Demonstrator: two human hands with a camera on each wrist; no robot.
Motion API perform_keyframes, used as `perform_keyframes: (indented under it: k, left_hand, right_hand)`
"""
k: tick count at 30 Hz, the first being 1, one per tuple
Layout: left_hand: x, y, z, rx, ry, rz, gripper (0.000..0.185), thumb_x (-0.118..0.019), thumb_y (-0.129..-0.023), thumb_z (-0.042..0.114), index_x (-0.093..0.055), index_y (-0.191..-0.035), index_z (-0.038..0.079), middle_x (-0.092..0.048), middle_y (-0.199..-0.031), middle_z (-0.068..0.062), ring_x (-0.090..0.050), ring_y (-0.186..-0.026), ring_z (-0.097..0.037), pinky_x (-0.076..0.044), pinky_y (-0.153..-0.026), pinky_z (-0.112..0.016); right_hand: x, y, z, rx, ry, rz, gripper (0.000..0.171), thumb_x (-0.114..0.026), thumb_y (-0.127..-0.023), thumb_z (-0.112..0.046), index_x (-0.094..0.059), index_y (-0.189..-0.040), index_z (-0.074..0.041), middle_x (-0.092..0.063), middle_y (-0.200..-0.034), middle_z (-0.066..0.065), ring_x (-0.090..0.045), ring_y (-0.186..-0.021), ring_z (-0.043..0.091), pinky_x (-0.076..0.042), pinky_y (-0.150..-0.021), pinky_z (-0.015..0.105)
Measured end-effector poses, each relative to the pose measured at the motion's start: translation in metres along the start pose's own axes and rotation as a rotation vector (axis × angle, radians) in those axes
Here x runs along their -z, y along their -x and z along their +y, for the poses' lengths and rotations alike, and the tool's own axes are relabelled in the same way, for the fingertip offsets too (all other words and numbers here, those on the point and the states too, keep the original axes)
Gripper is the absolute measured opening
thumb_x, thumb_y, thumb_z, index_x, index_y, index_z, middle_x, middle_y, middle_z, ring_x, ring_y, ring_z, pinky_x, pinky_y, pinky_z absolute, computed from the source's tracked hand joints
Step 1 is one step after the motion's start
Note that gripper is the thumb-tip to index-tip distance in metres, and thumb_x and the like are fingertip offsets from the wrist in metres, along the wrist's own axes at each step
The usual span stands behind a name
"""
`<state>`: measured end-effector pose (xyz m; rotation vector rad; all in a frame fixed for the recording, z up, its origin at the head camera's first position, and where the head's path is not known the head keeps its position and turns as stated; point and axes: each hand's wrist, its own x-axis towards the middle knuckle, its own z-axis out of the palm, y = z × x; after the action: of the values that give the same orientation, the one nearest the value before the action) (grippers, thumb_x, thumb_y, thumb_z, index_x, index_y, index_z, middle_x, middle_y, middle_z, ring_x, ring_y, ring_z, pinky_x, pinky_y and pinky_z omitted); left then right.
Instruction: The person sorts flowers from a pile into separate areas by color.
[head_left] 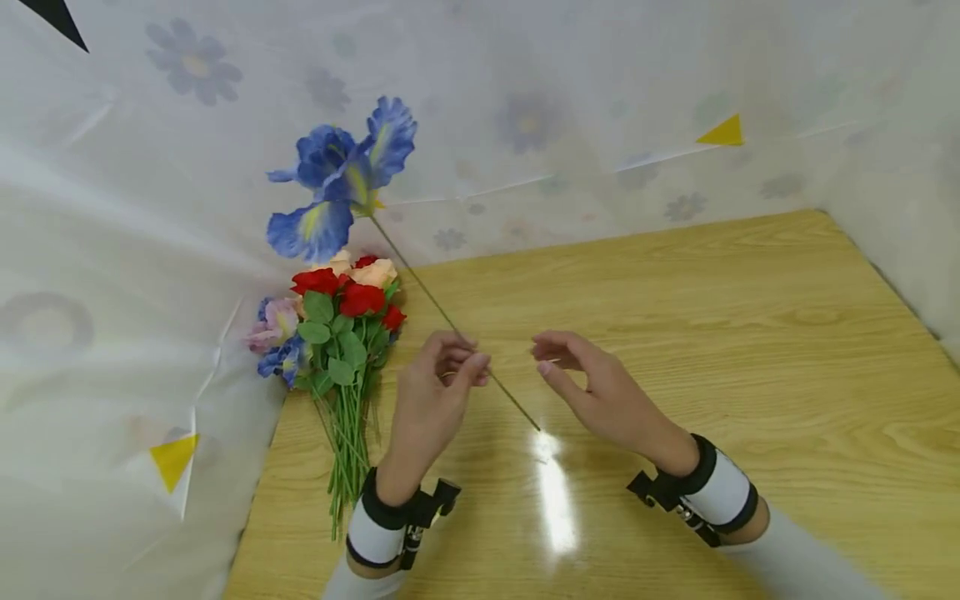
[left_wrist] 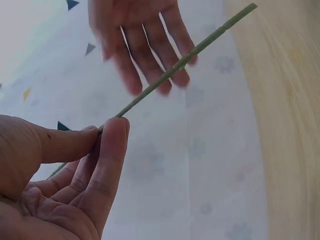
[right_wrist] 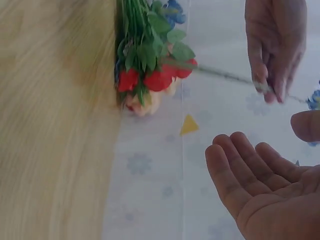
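Observation:
Between thumb and fingertips my left hand [head_left: 437, 392] pinches the thin green stem of an artificial blue iris [head_left: 330, 179]. The bloom, blue with yellow streaks, leans up and to the left, while the stem's lower end slants down to the right. In the left wrist view, the stem [left_wrist: 155, 85] runs out past the pinching fingers [left_wrist: 112, 150]. My right hand [head_left: 600, 387] is held off to the right of the stem, apart from it. Its fingers look relaxed and spread in the right wrist view, with nothing in the palm [right_wrist: 275, 200].
A bunch of artificial flowers [head_left: 341, 333] lies on the left of the wooden table [head_left: 675, 333], with red and peach roses plus purple and blue blooms. Behind and to the left hangs a pale flower-print sheet [head_left: 510, 100]. Yellow triangles [head_left: 723, 132] mark it.

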<state>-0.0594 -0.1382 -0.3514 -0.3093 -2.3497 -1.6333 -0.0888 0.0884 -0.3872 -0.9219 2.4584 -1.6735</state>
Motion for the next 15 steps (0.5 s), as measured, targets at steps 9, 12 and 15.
perform_keyframes:
  k: [9,12,15]
  left_hand:
    - [-0.038,-0.009,0.020,-0.085,-0.162,-0.053,0.012,-0.067,-0.094,0.022,-0.069,-0.101,0.012,-0.071,-0.090,0.005,-0.063,-0.078,-0.003,-0.050,-0.063,-0.025]
    - [-0.043,-0.010,0.023,-0.104,-0.221,-0.038,0.012,-0.066,-0.094,0.024,-0.071,-0.099,0.014,-0.069,-0.093,0.006,-0.060,-0.076,-0.004,-0.046,-0.060,-0.025]
    - [-0.046,-0.010,0.024,-0.126,-0.229,-0.028,0.014,-0.066,-0.094,0.024,-0.073,-0.101,0.014,-0.066,-0.097,0.004,-0.058,-0.075,-0.007,-0.047,-0.062,-0.026]
  right_hand:
    - [-0.025,0.001,-0.010,-0.041,-0.290,0.019,0.028,-0.035,-0.108,-0.020,-0.052,-0.128,-0.009,-0.060,-0.094,0.004,-0.058,-0.077,0.022,-0.050,-0.065,0.029]
    - [-0.024,0.004,-0.010,-0.047,-0.194,0.117,0.029,-0.034,-0.108,-0.023,-0.058,-0.122,-0.013,-0.051,-0.078,0.002,-0.044,-0.059,0.016,-0.040,-0.056,0.028]
    - [-0.020,0.006,-0.009,-0.055,-0.136,0.187,0.029,-0.036,-0.108,-0.023,-0.061,-0.117,-0.014,-0.044,-0.070,0.001,-0.034,-0.052,0.012,-0.034,-0.053,0.028]
